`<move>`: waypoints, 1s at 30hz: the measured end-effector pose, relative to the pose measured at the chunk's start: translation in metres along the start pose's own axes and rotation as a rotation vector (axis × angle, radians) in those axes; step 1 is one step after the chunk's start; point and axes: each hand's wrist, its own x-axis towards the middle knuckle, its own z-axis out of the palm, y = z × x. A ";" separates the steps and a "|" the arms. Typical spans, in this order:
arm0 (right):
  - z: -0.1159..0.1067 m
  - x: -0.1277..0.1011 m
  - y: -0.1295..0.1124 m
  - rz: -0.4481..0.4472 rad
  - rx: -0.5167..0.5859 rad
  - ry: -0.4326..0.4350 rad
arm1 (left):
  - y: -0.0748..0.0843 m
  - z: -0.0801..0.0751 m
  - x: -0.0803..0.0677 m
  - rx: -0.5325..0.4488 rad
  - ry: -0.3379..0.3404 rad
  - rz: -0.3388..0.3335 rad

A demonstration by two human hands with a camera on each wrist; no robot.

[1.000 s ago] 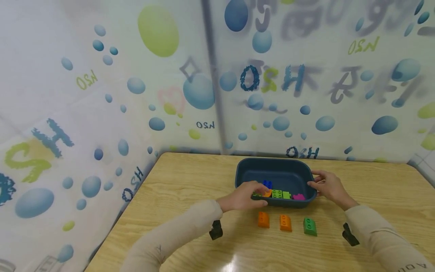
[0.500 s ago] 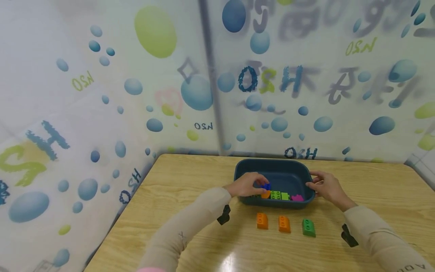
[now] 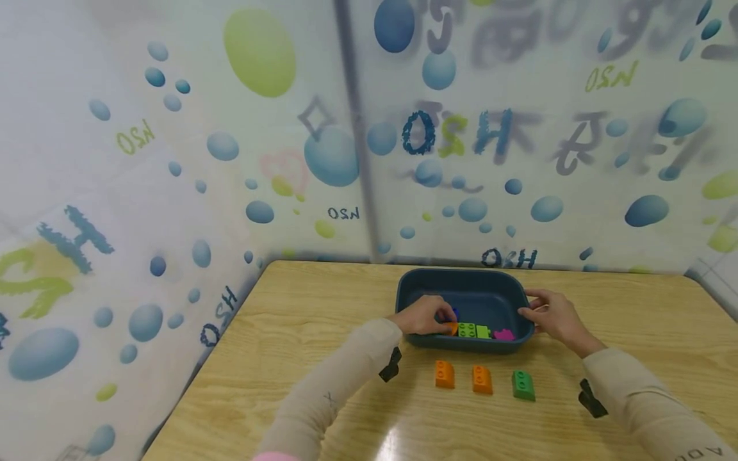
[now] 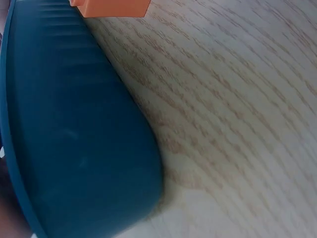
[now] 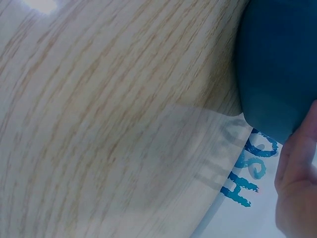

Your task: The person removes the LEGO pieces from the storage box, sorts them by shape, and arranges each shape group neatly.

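While the head view is looking down on the wooden counter (image 3: 323, 320), the left hand (image 3: 423, 317) is reaching into the dark blue tub (image 3: 461, 287), fingers curling round an orange brick (image 3: 452, 328) beside the blue brick (image 3: 455, 314) (mostly hidden). The right hand (image 3: 550, 315) is gripping the tub's right rim. A green brick (image 3: 471, 330) and a pink piece (image 3: 504, 335) are lying inside; two orange bricks (image 3: 444, 374) and a green one (image 3: 523, 385) are sitting on the counter in front.

The left wrist view is showing only the tub's outer wall (image 4: 69, 139) on the counter.

The right wrist view is catching fingers (image 5: 297, 183) touching the tub.
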 end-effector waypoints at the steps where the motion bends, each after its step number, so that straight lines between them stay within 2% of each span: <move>1: 0.000 0.000 0.000 -0.002 0.000 -0.001 | -0.001 0.001 0.000 0.003 -0.002 -0.003; 16: 0.000 -0.001 0.000 -0.001 -0.003 0.003 | -0.005 0.008 0.005 -0.112 0.005 -0.058; 30: 0.000 0.001 0.000 0.004 -0.002 0.029 | -0.003 0.002 0.001 -0.132 0.014 -0.133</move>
